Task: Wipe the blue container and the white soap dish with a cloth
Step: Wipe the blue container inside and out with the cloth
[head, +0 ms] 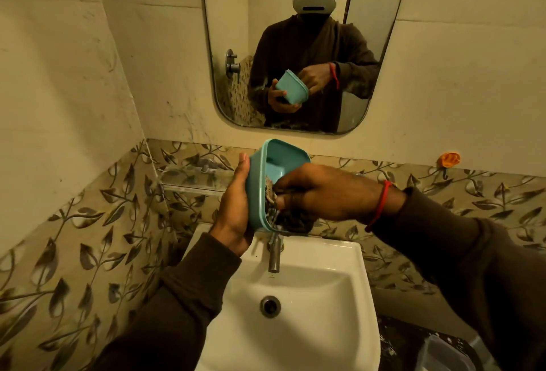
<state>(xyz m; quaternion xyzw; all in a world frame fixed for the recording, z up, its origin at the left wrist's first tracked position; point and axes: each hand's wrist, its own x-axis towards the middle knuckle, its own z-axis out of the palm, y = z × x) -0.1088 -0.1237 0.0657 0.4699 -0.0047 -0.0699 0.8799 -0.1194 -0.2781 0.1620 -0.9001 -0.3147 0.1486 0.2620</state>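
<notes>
My left hand grips the blue container from its left side and holds it tilted above the sink, its opening turned towards me. A dark patterned cloth is bunched in my right hand, whose fingers press it into the container's inside and against the lower rim. A red thread circles my right wrist. The white soap dish is not in sight.
A white sink with a metal tap lies directly under my hands. A clear glass shelf is fixed to the leaf-patterned tiles at the left. The mirror above reflects me. An orange wall hook sits at the right.
</notes>
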